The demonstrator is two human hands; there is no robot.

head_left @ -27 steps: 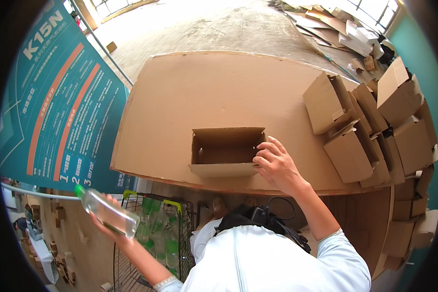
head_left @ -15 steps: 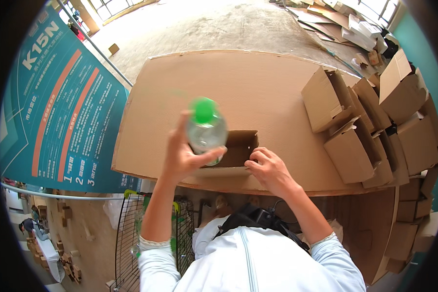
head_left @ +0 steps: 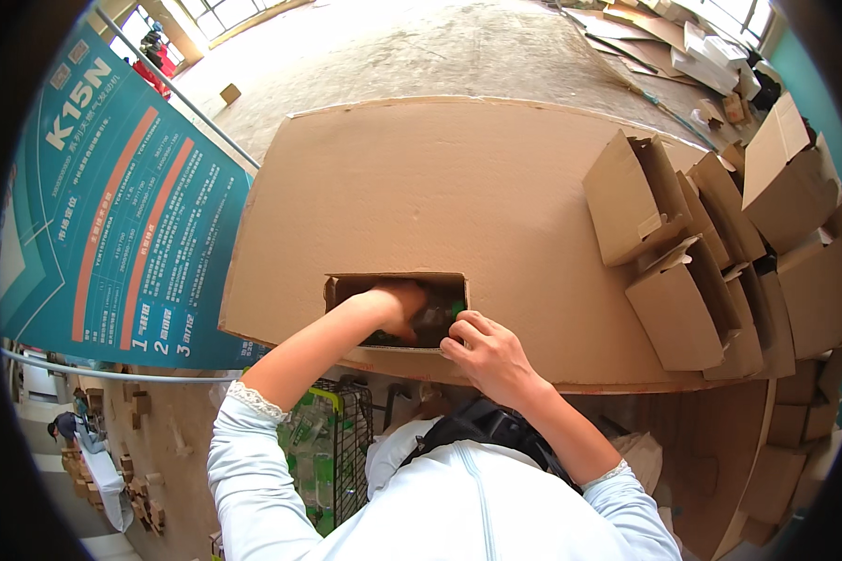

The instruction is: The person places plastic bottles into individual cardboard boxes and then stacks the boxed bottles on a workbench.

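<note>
A small open-topped cardboard box [head_left: 398, 275] sits at the near edge of the cardboard-covered table. My left hand [head_left: 395, 307] reaches down inside it, curled against a clear plastic bottle [head_left: 435, 313] lying in the shadow there. Green shows at the bottle's right end, by the box's right wall. The fingertips are partly hidden by the box and the dark interior. With bent fingers, my right hand [head_left: 488, 353] grips the box's near right corner.
Several open cardboard boxes [head_left: 688, 299] stand crowded on the table's right side. Below the near edge, at left, a black wire basket [head_left: 351, 449] holds several green-tinted bottles [head_left: 309, 444]. A blue banner [head_left: 122, 224] rises on the left. Flattened cardboard [head_left: 627, 37] lies on the far floor.
My left hand has lowered the bottle from above the table into the box. The box now sits further left and nearer, with my right hand still at its right end.
</note>
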